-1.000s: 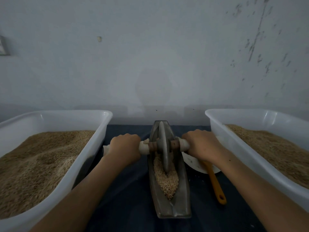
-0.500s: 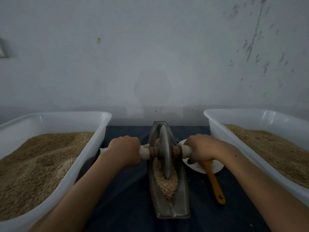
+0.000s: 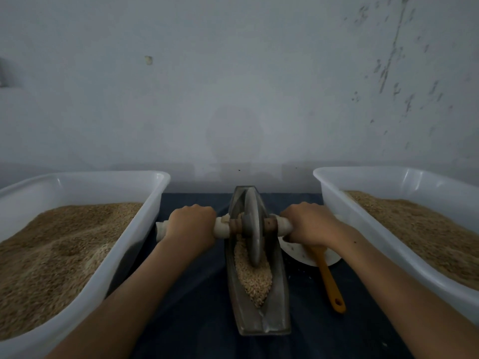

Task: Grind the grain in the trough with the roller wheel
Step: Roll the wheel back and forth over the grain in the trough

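A narrow grey metal trough (image 3: 281, 301) lies lengthwise on the dark cloth, centre of view. Pale grain (image 3: 255, 281) fills its middle and near part. A grey roller wheel (image 3: 252, 229) stands upright in the trough on a pale axle handle that sticks out on both sides. My left hand (image 3: 190, 226) grips the left handle. My right hand (image 3: 309, 224) grips the right handle. The wheel's lower rim sits in the grain, a little beyond the trough's middle.
A white plastic tub (image 3: 145, 226) heaped with brown grain stands at the left, another white tub (image 3: 337, 203) at the right. A white dish (image 3: 298, 252) with an orange-handled utensil (image 3: 331, 286) lies between trough and right tub. A grey wall rises close behind.
The wheel has rolled slightly toward me along the trough and both hands have come with it on the handles. The grip is unchanged.
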A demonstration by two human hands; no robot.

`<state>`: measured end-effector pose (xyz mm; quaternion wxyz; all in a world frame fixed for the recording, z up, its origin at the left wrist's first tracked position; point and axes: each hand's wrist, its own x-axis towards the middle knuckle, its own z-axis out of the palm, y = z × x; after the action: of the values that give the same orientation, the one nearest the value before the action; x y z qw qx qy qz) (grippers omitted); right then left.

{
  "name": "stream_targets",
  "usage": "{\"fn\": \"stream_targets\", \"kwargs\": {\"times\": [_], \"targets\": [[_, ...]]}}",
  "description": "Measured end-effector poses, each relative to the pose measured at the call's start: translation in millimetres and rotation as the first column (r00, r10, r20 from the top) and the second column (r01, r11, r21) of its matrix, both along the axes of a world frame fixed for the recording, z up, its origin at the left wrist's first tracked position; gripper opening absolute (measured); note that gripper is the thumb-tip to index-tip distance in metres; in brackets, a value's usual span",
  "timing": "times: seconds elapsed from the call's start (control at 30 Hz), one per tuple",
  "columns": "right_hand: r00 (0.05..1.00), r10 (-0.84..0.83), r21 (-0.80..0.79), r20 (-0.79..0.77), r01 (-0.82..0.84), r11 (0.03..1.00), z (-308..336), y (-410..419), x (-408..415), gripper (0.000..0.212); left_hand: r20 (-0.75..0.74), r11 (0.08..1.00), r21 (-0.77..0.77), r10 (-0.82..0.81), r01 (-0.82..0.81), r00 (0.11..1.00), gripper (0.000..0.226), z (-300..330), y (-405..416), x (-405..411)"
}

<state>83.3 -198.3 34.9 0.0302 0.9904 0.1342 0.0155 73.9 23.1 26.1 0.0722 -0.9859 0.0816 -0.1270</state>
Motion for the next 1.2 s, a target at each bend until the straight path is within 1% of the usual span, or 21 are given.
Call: {"fn": "stream_targets", "kwargs": {"times": [0.1, 0.2, 0.27, 0.33, 0.43, 0.5, 0.57, 0.63, 0.73, 0.8, 0.87, 0.97, 1.03, 1.07, 1.13, 1.17, 1.2], "targets": [[0.987, -0.016, -0.029, -0.157, 0.012, 1.0, 9.6, 1.3, -3.4, 0.029, -0.113, 1.0, 0.02, -0.003, 0.005, 0.994, 0.023, 4.4, 2.0, -0.3], [0.974, -0.028, -0.004, -0.227, 0.028, 1.0, 13.4, 2.0, -5.4, 0.033, -0.158, 1.0, 0.02, 0.001, 0.002, 0.987, 0.027, 6.3, 2.7, -0.6], [0.972, -0.03, -0.003, -0.232, 0.03, 1.0, 12.8, 1.7, -5.3, 0.033, -0.156, 1.0, 0.019, 0.007, -0.004, 0.988, 0.028, 5.4, 2.8, 0.8], [0.986, -0.028, -0.021, -0.164, 0.025, 0.999, 9.5, 1.6, -3.5, 0.027, -0.142, 1.0, 0.003, 0.01, -0.01, 0.99, 0.025, 2.9, 3.2, 2.6], [0.998, -0.001, -0.018, 0.066, 0.002, 1.0, -1.6, 2.1, 1.4, 0.012, -0.083, 0.999, -0.047, 0.012, -0.016, 0.996, 0.016, -1.9, 3.9, 4.1], [0.98, 0.0, -0.002, 0.201, 0.0, 1.0, -7.9, 2.6, 5.0, 0.009, -0.023, 0.997, -0.08, 0.016, -0.018, 1.0, 0.008, -4.5, 3.7, 4.4], [0.969, 0.004, 0.001, 0.245, -0.004, 1.0, -10.2, 3.0, 6.6, 0.009, 0.008, 0.996, -0.091, 0.02, -0.02, 1.0, 0.006, -5.7, 3.3, 3.8], [0.978, 0.011, -0.007, 0.206, -0.01, 1.0, -9.4, 2.2, 6.7, 0.009, 0.006, 0.997, -0.073, 0.022, -0.022, 1.0, 0.011, -5.8, 3.0, 2.9], [0.998, 0.02, -0.021, 0.058, -0.018, 1.0, -2.7, -0.5, 4.8, 0.012, -0.057, 0.999, -0.027, 0.016, -0.018, 0.998, 0.02, -1.7, 2.9, 2.0], [0.998, 0.018, -0.018, -0.067, -0.019, 1.0, 3.2, -1.6, 3.1, 0.023, -0.118, 1.0, 0.004, 0.015, -0.014, 0.993, 0.025, 2.0, 3.5, 1.0], [0.988, 0.009, -0.004, -0.157, -0.01, 1.0, 6.9, -2.2, 1.9, 0.032, -0.158, 1.0, 0.022, 0.012, -0.008, 0.987, 0.03, 4.7, 3.8, -0.3], [0.983, 0.004, 0.001, -0.184, -0.004, 1.0, 6.6, -3.3, 2.0, 0.032, -0.15, 1.0, 0.024, 0.012, -0.009, 0.989, 0.028, 5.2, 2.8, -0.3], [0.989, -0.005, 0.004, -0.149, 0.005, 1.0, 3.8, -4.0, 3.2, 0.029, -0.113, 1.0, 0.014, 0.014, -0.012, 0.993, 0.023, 3.1, 2.5, 0.7], [0.995, -0.002, 0.006, -0.102, 0.002, 1.0, 1.3, -3.7, 4.3, 0.023, -0.086, 1.0, 0.008, 0.016, -0.016, 0.996, 0.021, 1.5, 2.4, 1.3], [0.998, 0.014, 0.011, 0.059, -0.015, 1.0, -6.0, -2.7, 6.3, 0.008, -0.017, 1.0, -0.014, 0.02, -0.02, 1.0, 0.017, -2.4, 2.0, 2.2], [0.989, 0.016, 0.02, 0.145, -0.019, 1.0, -10.0, -2.1, 7.6, 0.003, 0.021, 0.999, -0.03, 0.021, -0.02, 1.0, 0.015, -4.4, 1.6, 2.6], [0.977, 0.012, 0.037, 0.213, -0.02, 0.999, -13.7, -1.6, 9.0, 0.004, 0.053, 0.999, -0.047, 0.021, -0.018, 0.998, 0.014, -5.7, 1.1, 2.8]]}}
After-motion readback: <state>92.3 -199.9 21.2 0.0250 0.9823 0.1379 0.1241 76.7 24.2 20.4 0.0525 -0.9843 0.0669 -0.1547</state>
